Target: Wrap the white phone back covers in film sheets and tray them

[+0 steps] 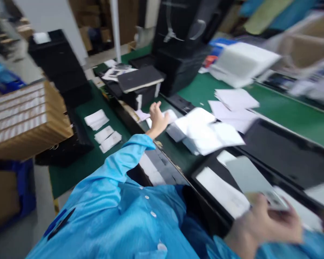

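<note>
My left hand point(158, 118) reaches out over the green bench with its fingers apart. Just beyond its fingertips lies a small white item point(170, 116); whether they touch I cannot tell. At the lower right, my right hand point(270, 221) is closed around one end of a flat grey phone-like slab point(248, 174), blurred by motion. Beneath that slab sits a black tray point(196, 171) holding a long white piece point(223, 192). Between my hands, crumpled white sheets point(202, 131) are heaped on the bench.
Left of me, a cardboard box point(55, 115) with divided rows stands near small stacks of white cards point(96, 119). A black box point(140, 81) and a tall black case point(179, 64) stand at the back. On the right are another black tray point(288, 151) and white foam point(245, 59).
</note>
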